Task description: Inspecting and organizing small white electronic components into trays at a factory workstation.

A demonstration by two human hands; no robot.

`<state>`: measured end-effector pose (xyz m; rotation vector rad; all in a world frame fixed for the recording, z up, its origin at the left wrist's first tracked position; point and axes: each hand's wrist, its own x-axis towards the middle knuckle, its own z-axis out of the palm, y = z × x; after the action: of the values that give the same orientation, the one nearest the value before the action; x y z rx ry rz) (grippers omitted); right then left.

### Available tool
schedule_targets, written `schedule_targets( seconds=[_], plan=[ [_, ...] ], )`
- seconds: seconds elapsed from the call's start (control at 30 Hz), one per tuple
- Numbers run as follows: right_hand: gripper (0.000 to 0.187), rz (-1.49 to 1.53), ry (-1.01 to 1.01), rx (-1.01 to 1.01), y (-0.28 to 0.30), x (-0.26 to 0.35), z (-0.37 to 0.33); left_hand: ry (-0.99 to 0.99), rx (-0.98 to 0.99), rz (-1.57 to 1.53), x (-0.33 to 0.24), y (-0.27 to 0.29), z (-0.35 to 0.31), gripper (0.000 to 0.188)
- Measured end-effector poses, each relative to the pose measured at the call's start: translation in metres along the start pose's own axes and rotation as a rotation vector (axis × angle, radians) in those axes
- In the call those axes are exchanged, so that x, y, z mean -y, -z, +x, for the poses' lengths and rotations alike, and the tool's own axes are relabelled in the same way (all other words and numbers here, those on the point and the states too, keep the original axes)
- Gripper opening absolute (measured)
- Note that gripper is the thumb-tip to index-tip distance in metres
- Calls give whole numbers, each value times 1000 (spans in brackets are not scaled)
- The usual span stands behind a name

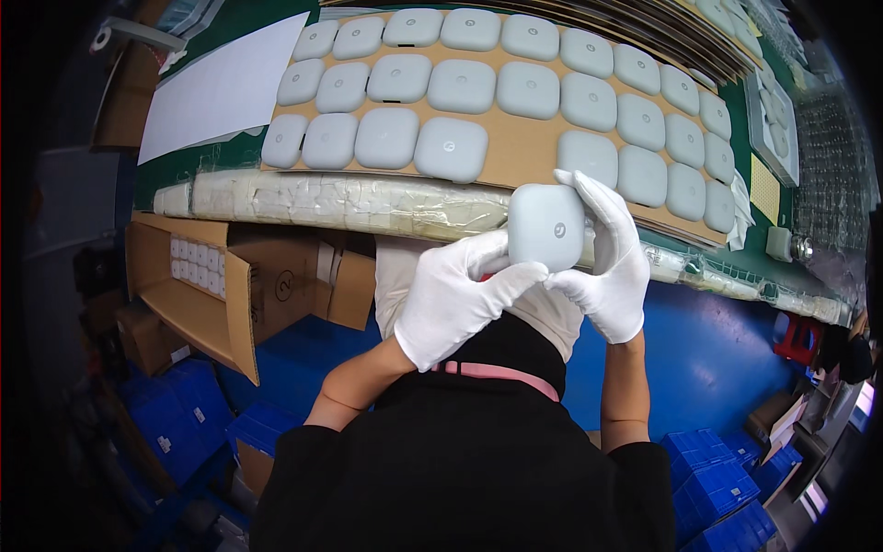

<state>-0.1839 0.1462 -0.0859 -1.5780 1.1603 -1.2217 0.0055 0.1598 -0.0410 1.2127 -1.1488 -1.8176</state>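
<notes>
While both gloved hands — left hand point(452, 299), right hand point(609, 262) — grip a pale device point(545, 226), cardboard sheet point(515, 152) covers the green bench point(736, 253).

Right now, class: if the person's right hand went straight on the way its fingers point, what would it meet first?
The right hand points up and away past the pale square device it holds. It would probably first meet the matching device on the cardboard sheet, though depth is unclear.
</notes>
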Motion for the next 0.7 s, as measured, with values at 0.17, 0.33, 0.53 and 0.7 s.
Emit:
schedule_targets(
  seconds=[0.17, 0.33, 0.53, 0.7],
  plan=[
    [99, -50, 96, -19, -2, -4, -3, -245, -107, 387, 10, -4, 0, 44],
    [106, 346, -54, -81, -19, 9, -6, -755, -216, 731, 21, 0, 18, 42],
    [101, 849, -331, -77, -48, 26, -5, -899, -235, 1031, 15, -10, 20, 33],
    [101, 1635, -467, -3, -37, 16, 0, -985, -274, 941, 15, -6, 9, 29]
  ],
)
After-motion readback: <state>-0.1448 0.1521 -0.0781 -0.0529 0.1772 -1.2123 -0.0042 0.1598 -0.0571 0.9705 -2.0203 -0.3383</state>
